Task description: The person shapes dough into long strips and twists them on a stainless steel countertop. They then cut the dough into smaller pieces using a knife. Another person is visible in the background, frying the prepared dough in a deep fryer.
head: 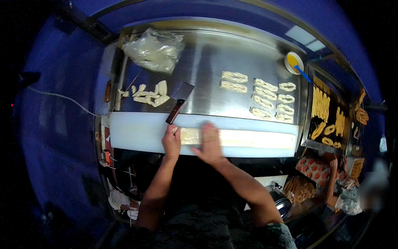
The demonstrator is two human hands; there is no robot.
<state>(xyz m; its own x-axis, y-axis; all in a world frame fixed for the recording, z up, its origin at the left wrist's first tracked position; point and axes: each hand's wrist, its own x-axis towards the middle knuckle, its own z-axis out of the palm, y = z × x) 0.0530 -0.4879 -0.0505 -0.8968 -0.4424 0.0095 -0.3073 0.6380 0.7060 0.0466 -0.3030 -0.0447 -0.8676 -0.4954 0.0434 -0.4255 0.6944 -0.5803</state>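
A long, flat strip of pale dough (252, 138) lies lengthwise along a white cutting board (133, 130). My left hand (172, 142) grips the strip's left end between thumb and fingers. Flat across the dough, a little to the right, rests my right hand (212, 144), blurred, with the thumb spread away from the fingers; it covers part of the strip. Just beyond my left hand, a cleaver (183, 92) has its dark wooden handle over the board's far edge and its blade on the steel worktop (205, 62).
Dough scraps (152, 95) and a plastic bag (154, 51) lie at the left. Several twisted dough pieces (262, 93) sit at the right, near a bowl (293, 62) with yellow liquid and a blue brush (301, 73). Beyond is a fryer (323, 115); another person (348, 199) stands lower right.
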